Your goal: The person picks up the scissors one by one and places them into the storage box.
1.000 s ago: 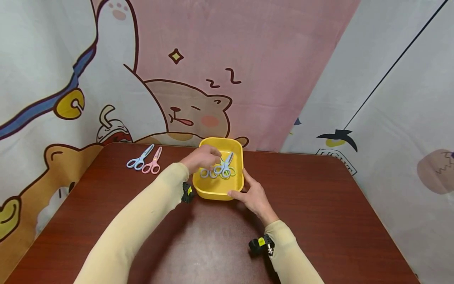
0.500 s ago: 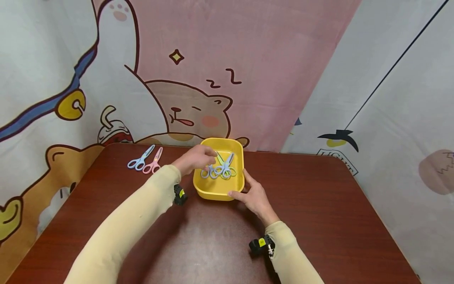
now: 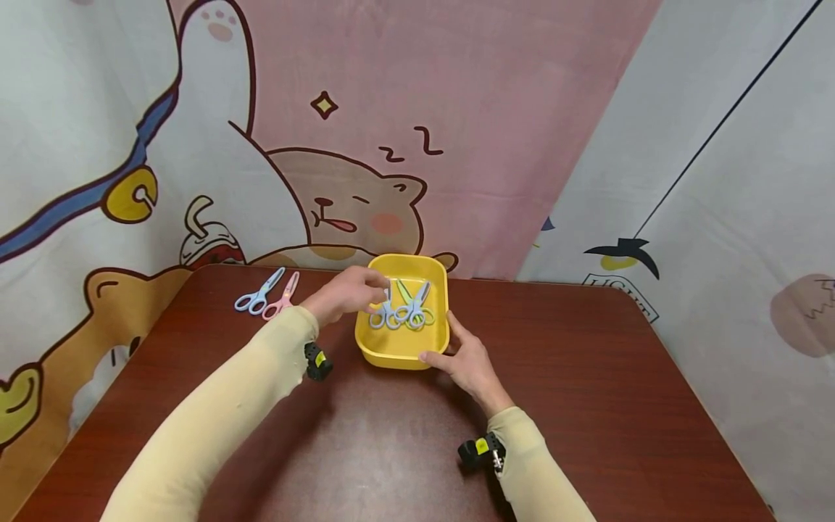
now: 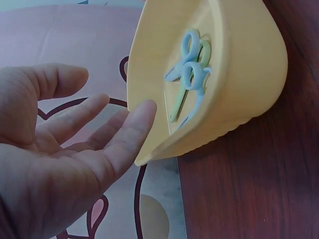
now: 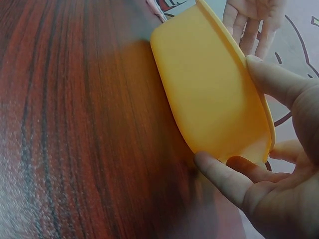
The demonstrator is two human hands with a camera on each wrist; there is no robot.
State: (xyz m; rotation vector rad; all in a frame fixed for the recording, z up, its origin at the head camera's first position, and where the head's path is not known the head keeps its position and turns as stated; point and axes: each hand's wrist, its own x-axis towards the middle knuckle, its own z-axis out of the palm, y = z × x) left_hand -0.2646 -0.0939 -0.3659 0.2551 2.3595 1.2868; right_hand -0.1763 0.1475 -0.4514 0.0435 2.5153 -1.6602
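Note:
A yellow plastic tub (image 3: 401, 355) stands on the table and holds several scissors. Two light-blue scissors (image 3: 418, 297) and a green pair of scissors (image 3: 402, 290) lie overlapping inside it. My left hand (image 3: 342, 293) hovers over the tub's left rim with nothing between its spread, relaxed fingers; the left wrist view shows the palm and bent fingers (image 4: 127, 142) beside the rim. With thumb and fingers, my right hand (image 3: 471, 362) holds the tub's near right corner. In the right wrist view its thumb (image 5: 279, 82) touches the rim and fingers reach around the end.
To the tub's left, blue scissors (image 3: 257, 292) and pink scissors (image 3: 285, 293) lie side by side on the dark red-brown table (image 3: 587, 377). A printed cartoon cloth (image 3: 509, 130) hangs right behind the table's back edge.
My left hand has drawn back leftward from over the scissors to the tub's left rim, uncovering more of the left blue scissors. My right hand and the tub have stayed in place.

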